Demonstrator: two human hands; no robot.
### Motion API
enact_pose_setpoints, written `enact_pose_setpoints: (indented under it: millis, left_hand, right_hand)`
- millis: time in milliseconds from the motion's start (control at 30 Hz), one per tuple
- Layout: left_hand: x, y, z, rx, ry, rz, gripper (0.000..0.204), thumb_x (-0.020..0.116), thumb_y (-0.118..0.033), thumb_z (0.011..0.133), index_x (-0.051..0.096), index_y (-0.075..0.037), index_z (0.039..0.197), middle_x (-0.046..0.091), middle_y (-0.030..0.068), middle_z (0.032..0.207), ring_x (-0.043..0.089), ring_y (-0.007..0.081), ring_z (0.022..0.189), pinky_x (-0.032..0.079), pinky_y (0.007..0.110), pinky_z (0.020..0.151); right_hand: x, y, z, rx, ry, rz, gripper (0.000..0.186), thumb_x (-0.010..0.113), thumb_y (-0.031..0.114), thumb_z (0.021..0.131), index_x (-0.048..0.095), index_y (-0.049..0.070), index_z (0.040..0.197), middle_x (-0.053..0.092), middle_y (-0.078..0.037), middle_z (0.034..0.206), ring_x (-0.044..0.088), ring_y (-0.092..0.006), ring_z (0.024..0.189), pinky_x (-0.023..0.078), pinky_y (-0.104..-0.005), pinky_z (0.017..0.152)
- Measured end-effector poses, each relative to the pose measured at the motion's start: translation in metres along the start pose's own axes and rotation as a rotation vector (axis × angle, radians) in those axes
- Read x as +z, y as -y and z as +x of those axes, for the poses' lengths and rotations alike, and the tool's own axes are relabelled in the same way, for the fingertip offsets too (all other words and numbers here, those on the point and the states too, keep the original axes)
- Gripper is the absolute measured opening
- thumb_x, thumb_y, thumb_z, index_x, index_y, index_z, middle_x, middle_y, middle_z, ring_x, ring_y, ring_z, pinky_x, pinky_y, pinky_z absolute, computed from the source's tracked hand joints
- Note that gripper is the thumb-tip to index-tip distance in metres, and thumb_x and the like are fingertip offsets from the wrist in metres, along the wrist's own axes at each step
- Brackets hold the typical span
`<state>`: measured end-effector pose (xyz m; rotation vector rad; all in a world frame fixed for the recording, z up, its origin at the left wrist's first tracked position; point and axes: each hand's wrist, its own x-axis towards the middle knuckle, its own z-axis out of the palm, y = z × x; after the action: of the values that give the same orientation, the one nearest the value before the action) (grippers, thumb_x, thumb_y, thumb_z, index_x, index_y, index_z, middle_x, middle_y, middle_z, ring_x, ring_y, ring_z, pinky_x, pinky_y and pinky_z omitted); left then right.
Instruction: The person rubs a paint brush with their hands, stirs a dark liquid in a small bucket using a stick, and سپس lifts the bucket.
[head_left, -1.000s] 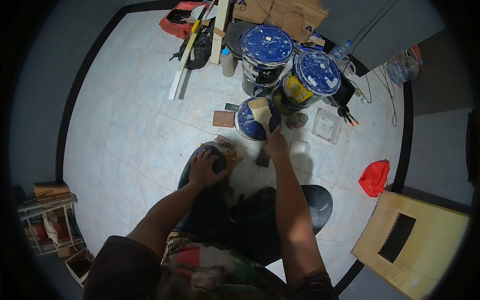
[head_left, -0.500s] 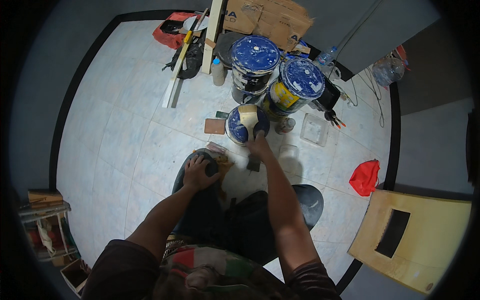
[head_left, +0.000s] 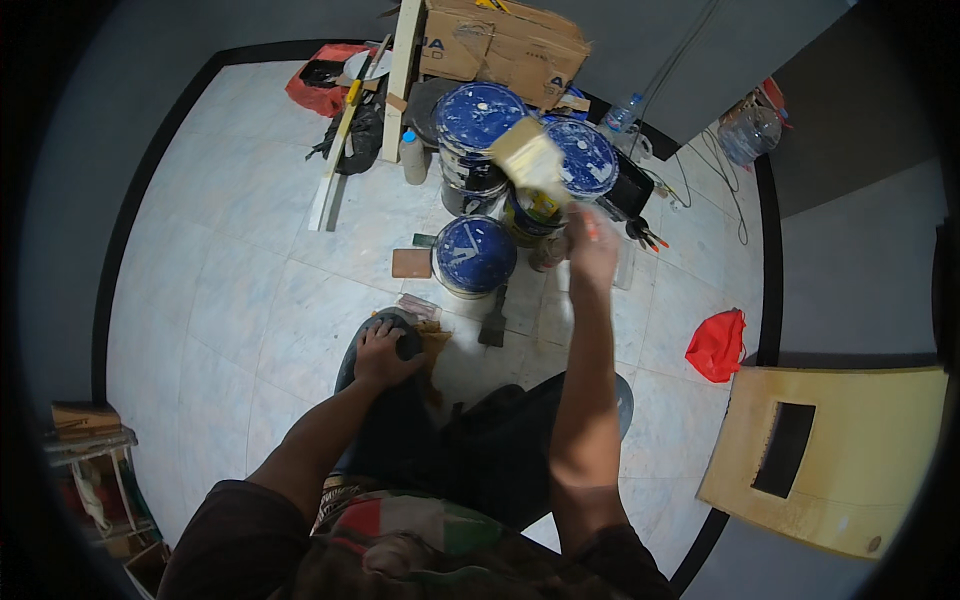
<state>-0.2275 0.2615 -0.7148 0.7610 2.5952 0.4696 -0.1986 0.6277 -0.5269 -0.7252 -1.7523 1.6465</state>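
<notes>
My left hand [head_left: 382,355] rests loose on my dark-trousered knee [head_left: 407,325] | paint-smeared, round blue-lidded bucket [head_left: 475,256] stands sideways between my hands | wide cream-bristled paintbrush [head_left: 531,158], blurred, slants forward-left from my right hand [head_left: 592,250], clasping it

paintbrush [head_left: 532,160] blurred; right hand [head_left: 593,246] blurred, partly hiding clear tray [head_left: 625,267].

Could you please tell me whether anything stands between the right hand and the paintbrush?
Nothing visible does: the right hand holds the paintbrush directly. A blue-lidded bucket appears behind the paintbrush, not between the two.
</notes>
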Motion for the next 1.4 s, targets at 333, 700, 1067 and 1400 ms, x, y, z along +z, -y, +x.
enact_pose_setpoints:
  millis: [333,700,1067,1400]
  left_hand:
    - [-0.005,-0.005,0.002,-0.037,0.071,0.043,0.08,0.075,-0.066,0.081,0.067,-0.011,0.138,0.052,0.0182,0.159,0.041,0.0371,0.152,0.026,0.054,0.127]
    - [0.014,0.02,0.015,0.111,-0.184,-0.485,0.055,0.084,-0.044,0.087,0.072,-0.004,0.123,0.072,0.0177,0.128,0.066,0.0323,0.121,0.047,0.044,0.11]
    - [-0.169,-0.223,0.106,0.275,0.213,-1.813,0.087,0.035,-0.069,0.109,0.028,-0.002,0.165,0.042,0.0195,0.165,0.048,0.0326,0.148,0.039,0.047,0.122]
    - [-0.185,-0.279,0.097,0.397,0.152,-1.753,0.074,0.026,-0.053,0.117,0.03,0.006,0.162,0.042,0.021,0.166,0.047,0.0347,0.15,0.041,0.044,0.122]
  right_hand:
    - [-0.075,0.008,0.03,0.422,-0.362,0.231,0.024,0.067,0.015,0.099,0.067,0.005,0.077,0.057,0.0,0.062,0.045,-0.0099,0.043,0.033,-0.0301,0.037]
    - [-0.075,0.028,0.029,0.176,-0.264,0.357,0.03,0.072,0.031,0.104,0.066,0.006,0.09,0.056,0.001,0.066,0.049,-0.0101,0.053,0.042,-0.0287,0.051]
    - [-0.046,0.01,0.018,0.055,0.013,0.404,0.034,0.065,0.036,0.106,0.068,0.003,0.11,0.072,-0.006,0.096,0.066,-0.0134,0.084,0.052,-0.0317,0.073]
    - [0.002,-0.001,-0.02,0.189,-0.274,1.188,0.045,0.049,0.043,0.112,0.062,0.0,0.117,0.072,-0.02,0.116,0.072,-0.0321,0.107,0.058,-0.0488,0.1]
